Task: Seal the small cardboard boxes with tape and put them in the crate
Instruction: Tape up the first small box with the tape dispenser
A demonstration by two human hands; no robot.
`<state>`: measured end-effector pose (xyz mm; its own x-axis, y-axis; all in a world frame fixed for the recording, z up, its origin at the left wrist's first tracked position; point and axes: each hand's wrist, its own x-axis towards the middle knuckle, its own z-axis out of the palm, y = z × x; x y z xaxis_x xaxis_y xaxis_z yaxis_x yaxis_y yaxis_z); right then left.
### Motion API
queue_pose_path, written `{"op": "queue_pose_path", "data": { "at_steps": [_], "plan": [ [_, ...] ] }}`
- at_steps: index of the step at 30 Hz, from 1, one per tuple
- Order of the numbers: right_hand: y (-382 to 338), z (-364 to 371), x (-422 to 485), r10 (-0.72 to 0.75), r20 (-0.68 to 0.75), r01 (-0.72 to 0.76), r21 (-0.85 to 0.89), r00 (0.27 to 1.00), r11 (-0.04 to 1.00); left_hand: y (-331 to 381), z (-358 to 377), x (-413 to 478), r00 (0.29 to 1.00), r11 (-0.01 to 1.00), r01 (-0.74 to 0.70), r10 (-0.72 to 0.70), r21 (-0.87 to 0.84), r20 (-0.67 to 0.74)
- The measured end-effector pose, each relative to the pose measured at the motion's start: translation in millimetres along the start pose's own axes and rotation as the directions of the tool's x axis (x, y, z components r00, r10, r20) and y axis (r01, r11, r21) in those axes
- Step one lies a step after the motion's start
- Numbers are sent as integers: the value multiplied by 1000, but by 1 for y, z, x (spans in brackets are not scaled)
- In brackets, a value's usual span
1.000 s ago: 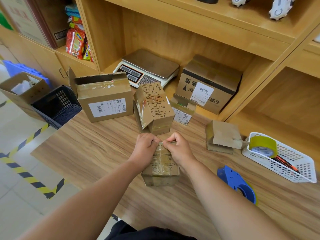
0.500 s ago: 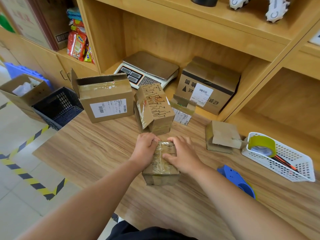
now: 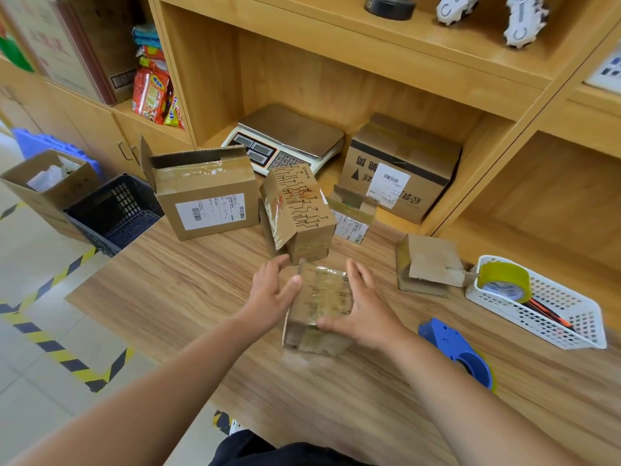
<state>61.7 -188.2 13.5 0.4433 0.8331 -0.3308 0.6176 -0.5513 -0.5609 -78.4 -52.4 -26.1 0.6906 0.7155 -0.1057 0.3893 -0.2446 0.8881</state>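
Between two hands, one taped box

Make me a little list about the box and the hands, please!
box: small taped cardboard box, between the two hands, slightly blurred
left grip: hand, straight fingers along the box's left side, thumb on top
right grip: hand, straight fingers along its right side, thumb across the top
crate: dark, on the floor left of the wooden table
tape: blue tape dispenser beside the right arm; yellow tape roll in the white basket
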Motion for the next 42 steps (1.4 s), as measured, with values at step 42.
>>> {"op": "queue_pose_path", "data": {
  "at_steps": [42],
  "plan": [
    [87, 38, -41, 431, -364, -344, 282, 826, 896, 12, 54, -10, 983, 804, -76, -40, 590, 181]
  ]
}}
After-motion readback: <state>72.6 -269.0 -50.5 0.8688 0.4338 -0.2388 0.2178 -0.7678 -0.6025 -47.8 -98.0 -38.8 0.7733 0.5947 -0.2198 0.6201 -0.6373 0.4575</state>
